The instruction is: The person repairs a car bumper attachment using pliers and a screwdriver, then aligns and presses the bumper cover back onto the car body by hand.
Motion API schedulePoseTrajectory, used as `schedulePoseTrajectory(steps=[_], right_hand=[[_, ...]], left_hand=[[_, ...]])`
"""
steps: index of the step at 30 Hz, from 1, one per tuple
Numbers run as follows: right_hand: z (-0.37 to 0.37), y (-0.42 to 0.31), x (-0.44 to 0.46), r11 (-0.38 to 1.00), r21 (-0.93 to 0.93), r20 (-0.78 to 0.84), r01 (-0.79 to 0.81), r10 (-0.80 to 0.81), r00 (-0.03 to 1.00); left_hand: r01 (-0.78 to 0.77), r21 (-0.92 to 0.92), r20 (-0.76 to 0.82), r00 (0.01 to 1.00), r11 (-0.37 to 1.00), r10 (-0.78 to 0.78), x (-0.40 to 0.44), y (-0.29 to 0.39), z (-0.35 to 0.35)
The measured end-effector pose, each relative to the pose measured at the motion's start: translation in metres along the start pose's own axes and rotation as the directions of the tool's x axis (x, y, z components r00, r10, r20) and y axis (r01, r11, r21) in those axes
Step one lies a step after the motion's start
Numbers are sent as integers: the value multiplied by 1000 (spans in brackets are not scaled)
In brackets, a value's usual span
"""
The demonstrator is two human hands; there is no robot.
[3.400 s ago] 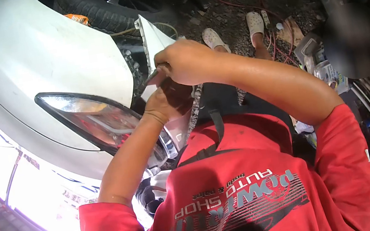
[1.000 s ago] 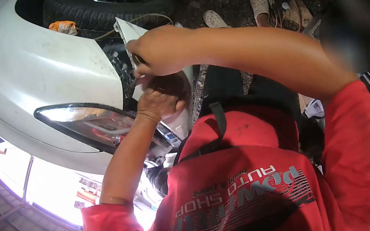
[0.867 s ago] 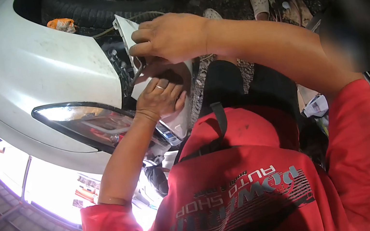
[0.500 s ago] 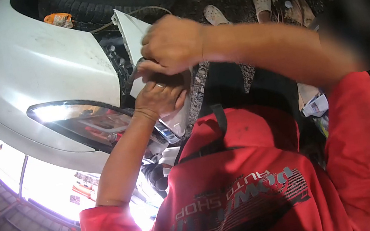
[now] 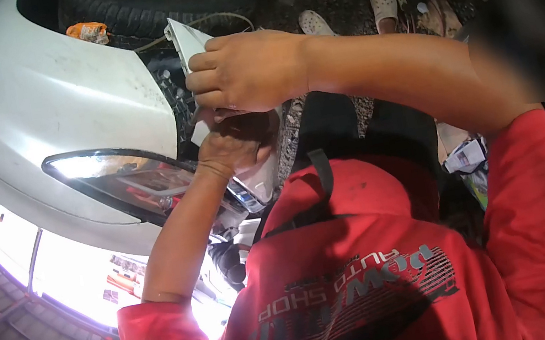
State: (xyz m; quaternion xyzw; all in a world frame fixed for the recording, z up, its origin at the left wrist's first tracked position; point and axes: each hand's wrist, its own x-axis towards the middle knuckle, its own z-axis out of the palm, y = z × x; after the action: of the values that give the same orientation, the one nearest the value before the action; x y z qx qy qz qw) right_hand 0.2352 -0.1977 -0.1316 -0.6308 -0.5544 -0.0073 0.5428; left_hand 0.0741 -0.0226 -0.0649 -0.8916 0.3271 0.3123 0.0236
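My right hand (image 5: 245, 73) curls its fingers round the near-side edge of a white car body panel (image 5: 189, 36), whose pointed end sticks out past the knuckles. Just below it, my left hand (image 5: 229, 150) grips the lower part of the same panel. Its fingers run into shadow beneath the right hand and are mostly hidden. Any small thing between the two hands cannot be made out. To the left stand the white fender (image 5: 64, 89) and the headlight (image 5: 122, 173) of the car, with a dark gap between fender and panel.
A tyre (image 5: 130, 10) lies behind the fender, with an orange packet (image 5: 87, 33) beside it. A thin hose (image 5: 218, 15) bends behind the panel. Light clogs (image 5: 383, 1) are on feet on the dark, gravelly ground. Papers (image 5: 465, 156) lie by my right arm.
My right hand has turned and shifted left and down, its fingers now wrapped over the panel edge. More of my left hand's fingers are covered. The panel and car have hardly moved.
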Motion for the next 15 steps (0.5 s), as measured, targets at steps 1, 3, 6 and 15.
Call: schedulePoseTrajectory(steps=[1,3,6,15], right_hand=[[2,6,2,1000,1,1,4,-4,1000],[8,10,7,999,-38,-20,36,-37,999],[2,-1,25,998,-5,195,-56,56,979],[0,-18,4,946,59,294,-319,289,911]], left_hand=[[0,20,-1,1000,1000,0,-2,0,4],[7,39,9,1000,999,-7,-2,2,-2],[143,-100,423,902,985,-88,25,1,-32],[-10,-17,186,982,1000,13,11,1,-16]])
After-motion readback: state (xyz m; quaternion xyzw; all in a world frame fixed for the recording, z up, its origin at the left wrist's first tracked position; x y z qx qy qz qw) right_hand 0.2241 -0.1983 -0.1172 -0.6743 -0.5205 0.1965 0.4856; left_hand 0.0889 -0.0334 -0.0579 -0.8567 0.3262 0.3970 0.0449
